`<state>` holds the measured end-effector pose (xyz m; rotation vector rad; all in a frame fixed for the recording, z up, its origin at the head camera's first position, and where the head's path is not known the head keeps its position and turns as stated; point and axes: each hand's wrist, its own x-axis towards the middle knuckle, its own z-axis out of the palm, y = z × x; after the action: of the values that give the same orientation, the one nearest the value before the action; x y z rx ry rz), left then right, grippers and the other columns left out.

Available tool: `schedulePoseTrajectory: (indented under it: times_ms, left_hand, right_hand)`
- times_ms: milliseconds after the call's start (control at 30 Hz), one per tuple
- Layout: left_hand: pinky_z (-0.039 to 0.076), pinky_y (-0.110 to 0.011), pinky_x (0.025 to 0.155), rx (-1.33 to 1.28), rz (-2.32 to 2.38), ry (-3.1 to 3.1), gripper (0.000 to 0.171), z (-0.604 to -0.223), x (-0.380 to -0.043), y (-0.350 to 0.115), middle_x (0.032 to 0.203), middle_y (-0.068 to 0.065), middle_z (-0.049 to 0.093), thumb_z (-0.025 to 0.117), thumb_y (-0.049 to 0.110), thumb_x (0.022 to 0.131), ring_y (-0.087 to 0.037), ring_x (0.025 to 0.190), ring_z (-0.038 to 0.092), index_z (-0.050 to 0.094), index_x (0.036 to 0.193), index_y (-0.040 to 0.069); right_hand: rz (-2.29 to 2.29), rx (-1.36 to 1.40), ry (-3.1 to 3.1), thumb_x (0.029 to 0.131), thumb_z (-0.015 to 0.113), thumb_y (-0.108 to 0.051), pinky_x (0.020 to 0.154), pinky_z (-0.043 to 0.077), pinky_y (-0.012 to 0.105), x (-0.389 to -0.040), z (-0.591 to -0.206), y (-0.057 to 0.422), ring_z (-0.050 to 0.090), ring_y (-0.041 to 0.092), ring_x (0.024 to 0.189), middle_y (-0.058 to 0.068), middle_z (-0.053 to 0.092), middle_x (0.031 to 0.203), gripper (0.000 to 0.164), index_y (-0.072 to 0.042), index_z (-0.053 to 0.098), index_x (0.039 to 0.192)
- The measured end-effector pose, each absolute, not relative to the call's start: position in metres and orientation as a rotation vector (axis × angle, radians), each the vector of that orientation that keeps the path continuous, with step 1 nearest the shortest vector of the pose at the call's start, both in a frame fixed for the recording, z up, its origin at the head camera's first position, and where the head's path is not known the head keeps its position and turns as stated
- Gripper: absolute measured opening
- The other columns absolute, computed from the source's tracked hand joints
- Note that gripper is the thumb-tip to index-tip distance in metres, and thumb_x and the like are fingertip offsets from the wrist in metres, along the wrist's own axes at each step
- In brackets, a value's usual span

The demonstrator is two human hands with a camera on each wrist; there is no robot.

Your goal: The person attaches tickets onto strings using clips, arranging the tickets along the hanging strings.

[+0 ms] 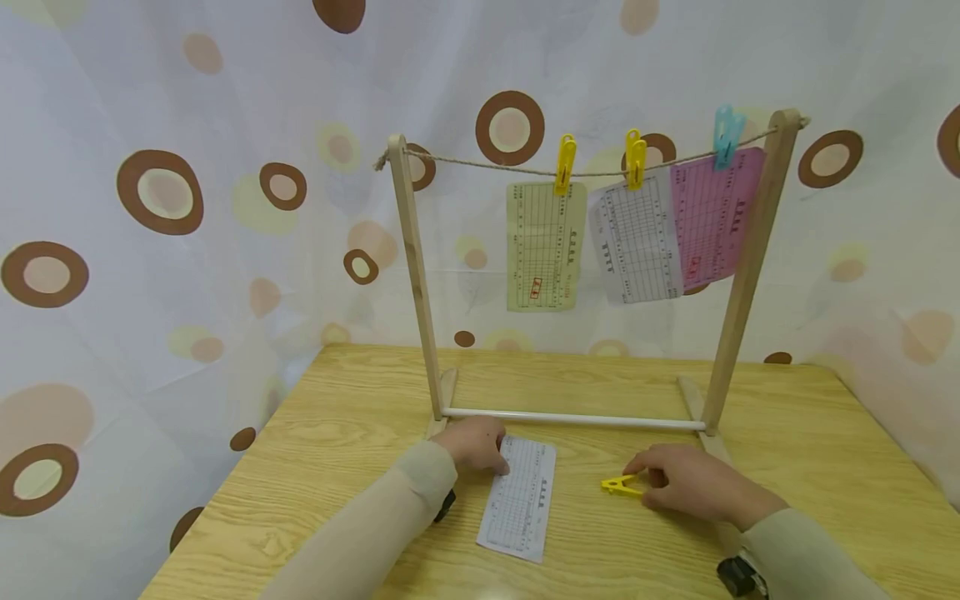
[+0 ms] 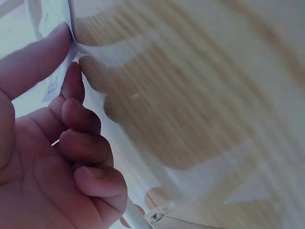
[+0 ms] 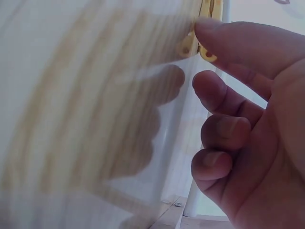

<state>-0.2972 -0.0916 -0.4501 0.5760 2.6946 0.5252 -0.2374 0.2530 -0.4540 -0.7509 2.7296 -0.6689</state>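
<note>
A white printed form lies on the table, and my left hand pinches its far left edge. In the left wrist view the thumb and index finger of the left hand meet at the paper, the other fingers curled loosely. To the right of the form, my right hand holds a yellow clothespin by its handle end, low over the tabletop. The right wrist view shows the thumb of the right hand against the yellow clothespin; part of it lies outside that view.
Behind the hands stands a wooden frame with a white crossbar and a string. Yellow clothespins hold a yellow form and a white form on it. A blue clothespin holds a pink form.
</note>
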Motion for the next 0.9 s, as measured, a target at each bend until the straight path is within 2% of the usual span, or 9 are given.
schedulePoseTrajectory:
  times_ms: [167, 300, 467, 700, 900]
  left_hand:
    - [0.038, -0.027, 0.055, 0.604, 0.619, 2.743, 0.025, -0.446, -0.295, -0.094, 0.069, 0.002, 0.053, 0.072, 0.022, 0.095, -0.012, 0.060, 0.046, 0.060, 0.075, 0.014]
    - [0.040, -0.029, 0.059, 0.581, 0.737, 2.763, 0.021, -0.441, -0.293, -0.096, 0.076, 0.002, 0.056, 0.068, 0.022, 0.097, -0.013, 0.066, 0.050, 0.061, 0.079, 0.015]
    - [0.044, -0.032, 0.065, 0.586, 0.832, 2.780, 0.016, -0.435, -0.290, -0.101, 0.084, 0.002, 0.060, 0.063, 0.021, 0.100, -0.015, 0.073, 0.054, 0.066, 0.086, 0.014]
    - [0.047, -0.034, 0.073, 0.651, 0.892, 2.821, 0.017, -0.426, -0.290, -0.108, 0.096, 0.001, 0.064, 0.061, 0.020, 0.102, -0.016, 0.081, 0.056, 0.073, 0.105, 0.009]
    - [0.048, -0.032, 0.075, 0.677, 0.858, 2.866, 0.019, -0.416, -0.286, -0.111, 0.097, 0.003, 0.063, 0.060, 0.020, 0.103, -0.014, 0.083, 0.055, 0.075, 0.107, 0.009]
  right_hand:
    - [-0.734, -0.769, 2.739, 0.091, 0.067, -0.010, 0.058, 0.038, 0.028, -0.239, -0.454, 0.252, 0.045, 0.006, 0.063, -0.008, 0.053, 0.079, 0.028, -0.018, 0.063, 0.117]
    - [-0.825, -0.766, 2.736, 0.089, 0.064, -0.006, 0.058, 0.041, 0.027, -0.238, -0.453, 0.251, 0.047, 0.006, 0.062, -0.006, 0.054, 0.079, 0.029, -0.015, 0.059, 0.116]
    - [-0.895, -0.738, 2.752, 0.092, 0.065, -0.009, 0.058, 0.041, 0.027, -0.239, -0.454, 0.251, 0.045, 0.007, 0.061, -0.003, 0.052, 0.080, 0.025, -0.012, 0.058, 0.116]
    - [-0.977, -0.701, 2.789, 0.097, 0.068, -0.020, 0.055, 0.040, 0.027, -0.239, -0.448, 0.248, 0.043, 0.007, 0.060, -0.002, 0.051, 0.079, 0.024, -0.011, 0.058, 0.117]
    - [-1.065, -0.722, 2.834, 0.097, 0.071, -0.022, 0.054, 0.039, 0.027, -0.239, -0.440, 0.244, 0.042, 0.006, 0.061, -0.002, 0.049, 0.079, 0.027, -0.010, 0.061, 0.118]
